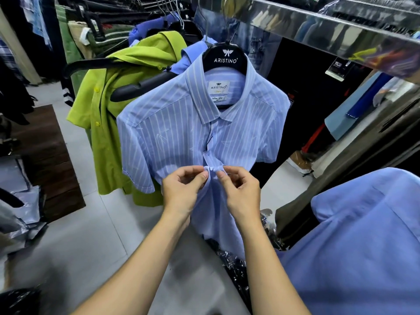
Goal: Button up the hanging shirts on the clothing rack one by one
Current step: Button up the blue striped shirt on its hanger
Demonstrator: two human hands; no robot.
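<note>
Striped blue shirt [181, 123]: hangs straight ahead, placket vertical; my left hand [181, 189] and right hand [241, 189] each pinch a placket edge mid-chest, level, almost touching

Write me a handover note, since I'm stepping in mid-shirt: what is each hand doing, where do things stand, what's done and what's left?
Left hand and right hand: each pinches a front edge of the striped blue shirt at mid-chest, working a button there.
The shirt hangs on the black hanger, facing you.
Done: the front looks joined just above the hands; higher up it gapes slightly, so check that.
Left: this button, the ones below, then the green shirt behind, which hangs open.
</note>
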